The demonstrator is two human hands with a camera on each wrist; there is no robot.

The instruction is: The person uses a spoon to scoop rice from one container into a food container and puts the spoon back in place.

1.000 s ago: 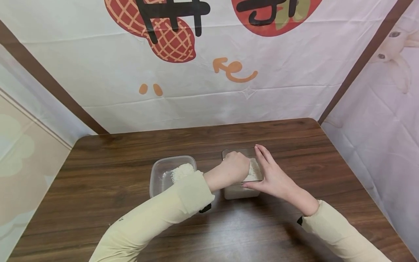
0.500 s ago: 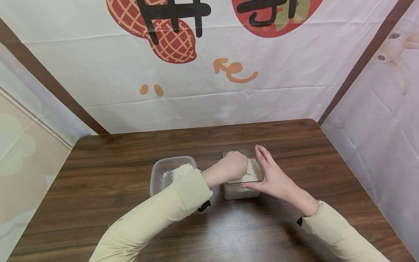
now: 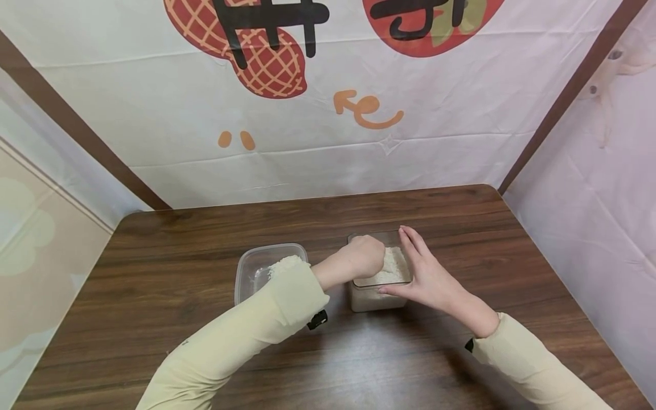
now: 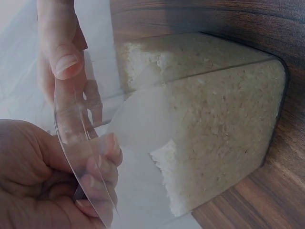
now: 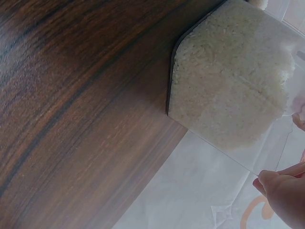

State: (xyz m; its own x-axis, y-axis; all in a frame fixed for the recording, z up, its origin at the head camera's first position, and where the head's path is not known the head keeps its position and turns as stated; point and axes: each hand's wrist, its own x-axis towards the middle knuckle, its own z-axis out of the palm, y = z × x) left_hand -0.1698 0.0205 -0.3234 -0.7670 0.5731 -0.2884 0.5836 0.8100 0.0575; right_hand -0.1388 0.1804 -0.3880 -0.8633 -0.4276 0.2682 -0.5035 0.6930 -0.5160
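1. Head view: on a wooden table (image 3: 128, 313), a clear, squarish container (image 3: 366, 299) of rice (image 3: 393, 267) stands right of the table's middle, well in from the back edge and back right corner.

2. The left hand (image 3: 366, 254) reaches into its mouth, fingers curled. From the left wrist, it appears to grip a pale scoop (image 4: 143, 119), seen through the clear wall; most of the handle is hidden.

3. The right hand (image 3: 430, 279) is spread wide, thumb and fingers bracing the container's rim near its right corner.

4. The work in hand looks like scooping. To do it well, I judge, the right hand should hold the rim firmly against tipping while the scoop slides in at a slant, then levels before rising past the rim, so grains stay aboard.

5. Scoop direction: its rounded bowl points down into the rice, its grip end up toward the left hand. Its long axis seems to run between them; the exact tilt cannot be told.

6. The container is upright, mouth up, its long axis apparently vertical.

7. Left of it, toward the table's back left corner, sits a shallow clear tub (image 3: 249, 273) with a rice heap (image 3: 282, 266), partly behind the left sleeve (image 3: 241, 336).
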